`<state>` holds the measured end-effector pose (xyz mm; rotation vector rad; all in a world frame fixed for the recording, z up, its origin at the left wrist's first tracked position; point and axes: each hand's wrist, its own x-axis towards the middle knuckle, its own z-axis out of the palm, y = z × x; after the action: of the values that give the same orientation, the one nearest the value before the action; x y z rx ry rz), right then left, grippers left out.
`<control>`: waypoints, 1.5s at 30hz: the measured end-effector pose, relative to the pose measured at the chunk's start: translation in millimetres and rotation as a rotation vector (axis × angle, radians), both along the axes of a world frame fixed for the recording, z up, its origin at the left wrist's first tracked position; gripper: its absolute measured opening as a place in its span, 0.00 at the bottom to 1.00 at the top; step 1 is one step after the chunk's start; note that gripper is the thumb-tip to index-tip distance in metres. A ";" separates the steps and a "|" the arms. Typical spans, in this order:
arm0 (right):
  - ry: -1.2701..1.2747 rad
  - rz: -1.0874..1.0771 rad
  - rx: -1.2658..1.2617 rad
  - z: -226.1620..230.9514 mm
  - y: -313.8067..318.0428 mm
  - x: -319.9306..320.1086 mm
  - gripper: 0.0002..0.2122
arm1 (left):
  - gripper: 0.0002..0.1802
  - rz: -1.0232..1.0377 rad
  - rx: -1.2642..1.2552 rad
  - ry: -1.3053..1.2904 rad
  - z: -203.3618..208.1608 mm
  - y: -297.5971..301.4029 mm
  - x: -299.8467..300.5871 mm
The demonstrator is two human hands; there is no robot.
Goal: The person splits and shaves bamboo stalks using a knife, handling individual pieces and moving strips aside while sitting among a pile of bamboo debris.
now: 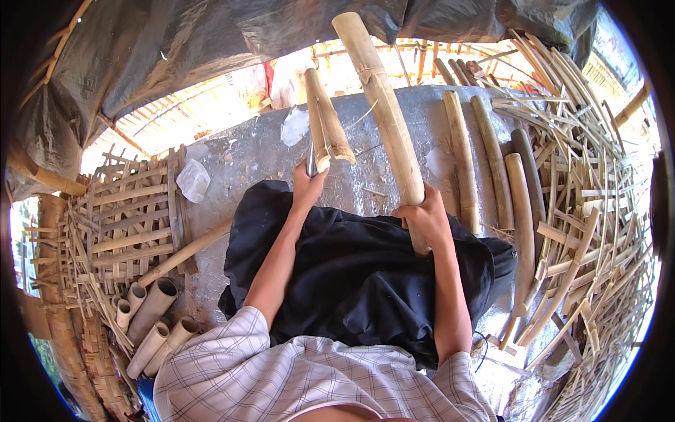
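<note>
**Two hands on bamboo above a dark lap cloth**

Where the fingers (415, 211) of the right hand (425, 219) curl, they wrap tight around the lower end of a long bamboo pole (383, 116), pale tan with a node ring near its upper third; the pole slants up toward the top centre of the frame. Left hand (308, 186), centre frame, is closed around a metal blade (311, 160), which sits in the split end of a shorter bamboo piece (325, 119) whose two halves gape apart.

Both forearms cross a black cloth (351, 274) spread over the lap. Beyond it, a grey, scuffed sheet surface (246, 158) with two crumpled clear plastic scraps.

Right of centre: several cut bamboo lengths (492, 162) lying side by side. Far right: a loose tangle of split strips (590, 197). Left: a woven bamboo lattice (130, 211); lower left, short hollow tubes (151, 316) in a cluster. Dark tarpaulin (176, 42) overhead, sunlit slats behind.
</note>
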<state>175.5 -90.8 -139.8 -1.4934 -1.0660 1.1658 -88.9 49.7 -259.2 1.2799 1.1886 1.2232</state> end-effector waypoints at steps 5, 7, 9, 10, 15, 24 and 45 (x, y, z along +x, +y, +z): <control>-0.109 -0.015 0.074 10.8 -1.8 11.4 0.16 | 0.10 -0.050 -0.089 -0.056 -26.6 6.3 -6.6; -0.135 -0.046 0.156 23.4 3.5 15.4 0.16 | 0.13 -0.035 -0.076 -0.268 -45.5 14.7 -13.0; -0.152 -0.089 0.234 38.6 10.0 2.9 0.14 | 0.18 -0.044 -0.087 -0.480 -69.4 24.9 -21.2; -0.161 -0.079 0.196 40.9 13.0 0.1 0.15 | 0.18 -0.073 -0.107 -0.500 -76.7 24.3 -25.3; -0.785 -0.014 0.230 64.8 14.1 15.3 0.22 | 0.08 -0.136 0.166 -0.105 -46.9 23.0 -14.0; -0.820 -0.137 0.373 120.4 30.5 38.4 0.23 | 0.16 -0.205 0.190 0.052 26.3 -3.1 -22.8; -0.244 -0.030 0.213 122.5 5.5 22.3 0.10 | 0.11 -0.263 0.282 0.214 43.0 -4.9 -25.1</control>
<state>197.8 -85.2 -17.4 -1.5018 -1.2847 0.8346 -114.0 44.8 -216.2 1.7545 0.9772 1.1055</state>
